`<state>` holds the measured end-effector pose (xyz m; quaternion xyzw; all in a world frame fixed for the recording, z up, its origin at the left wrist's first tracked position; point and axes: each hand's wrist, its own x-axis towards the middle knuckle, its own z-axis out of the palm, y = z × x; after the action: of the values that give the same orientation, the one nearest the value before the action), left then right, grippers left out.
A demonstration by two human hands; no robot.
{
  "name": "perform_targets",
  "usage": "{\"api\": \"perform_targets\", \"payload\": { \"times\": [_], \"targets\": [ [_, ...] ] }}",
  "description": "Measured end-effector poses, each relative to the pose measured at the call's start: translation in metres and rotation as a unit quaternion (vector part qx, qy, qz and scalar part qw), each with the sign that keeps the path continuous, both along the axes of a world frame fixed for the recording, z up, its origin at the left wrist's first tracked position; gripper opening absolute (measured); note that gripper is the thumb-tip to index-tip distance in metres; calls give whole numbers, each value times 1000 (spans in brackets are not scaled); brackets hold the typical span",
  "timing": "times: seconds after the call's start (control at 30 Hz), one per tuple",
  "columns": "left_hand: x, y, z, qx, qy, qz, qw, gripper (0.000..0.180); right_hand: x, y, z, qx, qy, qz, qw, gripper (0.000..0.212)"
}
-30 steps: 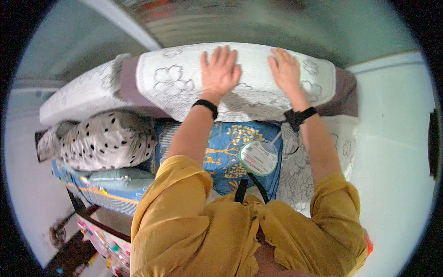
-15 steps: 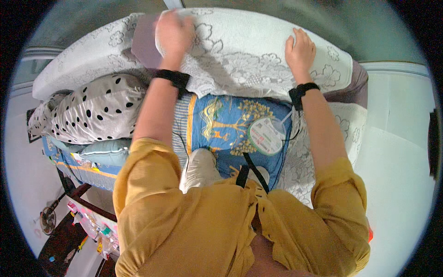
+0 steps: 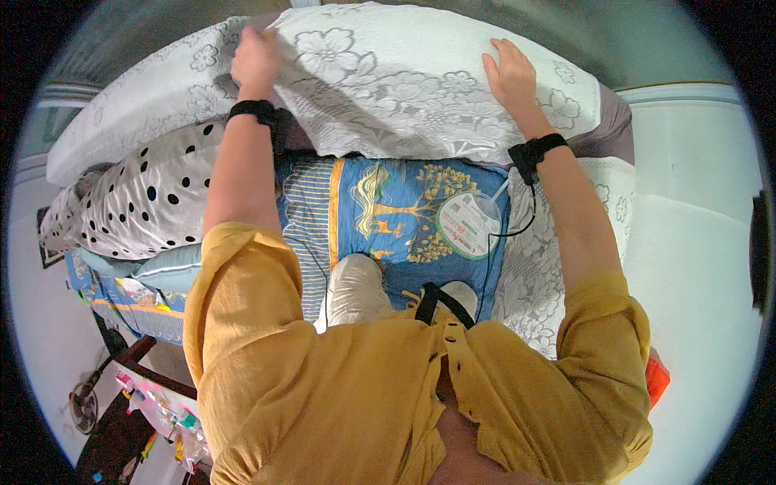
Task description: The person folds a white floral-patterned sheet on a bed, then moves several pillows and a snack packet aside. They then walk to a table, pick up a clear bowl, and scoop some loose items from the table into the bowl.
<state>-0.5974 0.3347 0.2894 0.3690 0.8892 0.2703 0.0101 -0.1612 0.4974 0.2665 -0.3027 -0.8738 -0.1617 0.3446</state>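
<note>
Knee: my pale-trousered knee [image 3: 356, 287] appears to rest on the blue cloth [image 3: 408, 263]; shifting weight could ruck that soft, wrinkled fabric with its golden tree.
Fan: flat, round and slick-looking, the hand fan [image 3: 469, 226] lies on the blue cloth's right part; dragging the cloth could slide it.
Cable: the thin black cable [image 3: 532, 202] from my right wrist loops over the blue cloth's right edge; reaching further might snag it (loose loops love handles).
Pillow: plump, satiny, black-dotted, the pillow [image 3: 153, 190] sits left of the blue cloth; my left arm could nudge it.
Cover: just beyond the blue cloth, the white cover [image 3: 420, 89] is nubbly, grey-flowered, wavy-hemmed; uneven pulling could skew it.
Right hand: beyond the blue cloth's right side, my right hand [image 3: 513, 77] lies against the cover, fingers loosely parted, gripping nothing visible.
Left hand: beyond and left of the blue cloth, my left hand [image 3: 257, 61] curls at the cover's edge; whether it pinches fabric, I cannot tell.
</note>
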Motion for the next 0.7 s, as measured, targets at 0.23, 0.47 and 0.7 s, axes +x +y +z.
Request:
{"api": "perform_targets", "payload": {
  "times": [0.23, 0.47, 0.7],
  "targets": [
    [-53, -38, -9, 25, -24, 31, 999, 53, -46, -5, 1, 4, 28, 24, 999, 42],
    [-3, -55, -60, 304, -19, 25, 952, 49, -62, -19, -13, -78, 0, -88, 993, 45],
    [48, -48, -133, 353, -226, 200, 886, 40, -66, -32, 12, -114, 13, -68, 991, 35]
  ]
}}
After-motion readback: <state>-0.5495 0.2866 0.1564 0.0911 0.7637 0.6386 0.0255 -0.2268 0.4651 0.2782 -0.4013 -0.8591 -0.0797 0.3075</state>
